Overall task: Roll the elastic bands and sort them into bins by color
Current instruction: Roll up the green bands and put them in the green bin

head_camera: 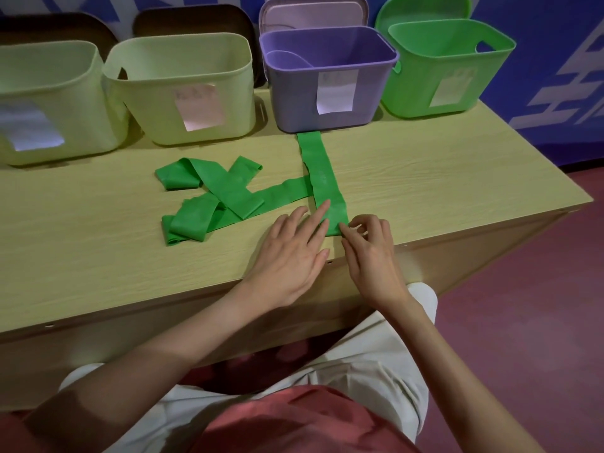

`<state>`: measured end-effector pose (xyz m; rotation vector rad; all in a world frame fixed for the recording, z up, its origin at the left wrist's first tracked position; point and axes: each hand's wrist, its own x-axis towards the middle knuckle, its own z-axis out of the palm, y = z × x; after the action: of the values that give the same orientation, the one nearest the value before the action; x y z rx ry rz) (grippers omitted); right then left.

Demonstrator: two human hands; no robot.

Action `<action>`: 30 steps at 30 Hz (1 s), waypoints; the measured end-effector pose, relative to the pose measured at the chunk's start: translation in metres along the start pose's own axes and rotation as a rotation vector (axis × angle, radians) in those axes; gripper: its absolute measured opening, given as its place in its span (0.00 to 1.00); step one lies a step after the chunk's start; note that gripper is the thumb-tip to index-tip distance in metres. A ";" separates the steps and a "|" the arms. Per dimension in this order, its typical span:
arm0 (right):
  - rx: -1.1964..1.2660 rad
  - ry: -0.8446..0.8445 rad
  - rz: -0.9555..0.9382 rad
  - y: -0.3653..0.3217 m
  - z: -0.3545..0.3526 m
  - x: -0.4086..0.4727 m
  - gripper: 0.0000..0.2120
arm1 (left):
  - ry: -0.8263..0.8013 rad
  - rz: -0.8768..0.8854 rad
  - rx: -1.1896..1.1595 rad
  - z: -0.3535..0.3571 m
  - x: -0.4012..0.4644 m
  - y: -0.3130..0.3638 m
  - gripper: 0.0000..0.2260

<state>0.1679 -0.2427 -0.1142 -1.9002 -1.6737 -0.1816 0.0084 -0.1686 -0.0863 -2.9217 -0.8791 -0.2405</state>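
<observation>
Head view: left hand (291, 246) lies flat, pinning the green elastic band (322, 178); right hand (369, 246) pinches its six-o'clock end, likely starting the roll.

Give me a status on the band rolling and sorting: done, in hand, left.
Done: no rolled band shows; the green bin looks empty, and the purple bin holds something purple I cannot identify. In hand: the left hand presses the near end of the straight green band flat while the right hand pinches its corner to start rolling. Left: roll it, then the tangled green band.
</observation>
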 end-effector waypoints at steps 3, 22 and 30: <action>0.040 0.001 -0.028 0.005 0.001 0.008 0.10 | -0.009 -0.007 0.005 0.000 0.003 0.000 0.26; 0.156 0.004 -0.020 0.022 0.007 0.028 0.05 | 0.177 -0.171 -0.491 0.010 0.028 -0.006 0.10; 0.246 -0.085 0.048 0.020 0.003 0.027 0.15 | 0.173 -0.258 -0.491 0.006 0.036 0.004 0.06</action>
<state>0.1908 -0.2187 -0.1106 -1.7814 -1.6208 0.1213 0.0410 -0.1514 -0.0861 -3.1304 -1.3284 -0.8226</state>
